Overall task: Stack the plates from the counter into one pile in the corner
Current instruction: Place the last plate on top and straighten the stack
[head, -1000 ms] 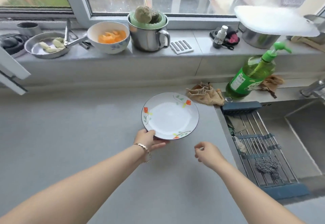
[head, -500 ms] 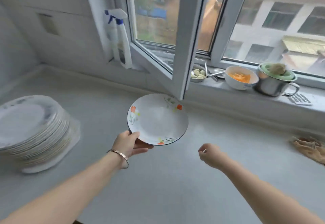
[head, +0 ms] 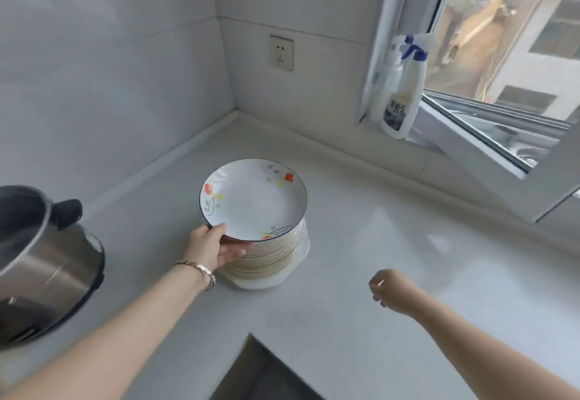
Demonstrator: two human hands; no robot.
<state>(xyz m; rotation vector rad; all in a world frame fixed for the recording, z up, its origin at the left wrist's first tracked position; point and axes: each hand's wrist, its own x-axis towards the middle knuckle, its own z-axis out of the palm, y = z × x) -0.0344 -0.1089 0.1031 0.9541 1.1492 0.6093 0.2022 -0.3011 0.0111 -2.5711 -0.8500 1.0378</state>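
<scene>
Standing at the far left is one steel pot (head: 47, 258) with a black handle, partly cut off by the frame. Right of it, the left hand (head: 210, 249), a bracelet on its wrist, pinches one flowered plate (head: 254, 198) at the near-left rim, thumb on top and fingers underneath. The plate extends up and right from the hand, directly over the one pile (head: 276, 253) of plates in the corner of the table (head: 408, 242). The fingers lie between plate and pile on the near side; whether the far edge touches the pile cannot be told. The plates in the pile are too thin and too close together to count, and they sit on one white base. One socket (head: 281, 52) is on the wall behind. Farther right, the right hand (head: 392, 289) hangs over the table, loosely curled and holding nothing, well apart from the pile. Two spray bottles (head: 405, 85) stand by the open window (head: 502, 136).
</scene>
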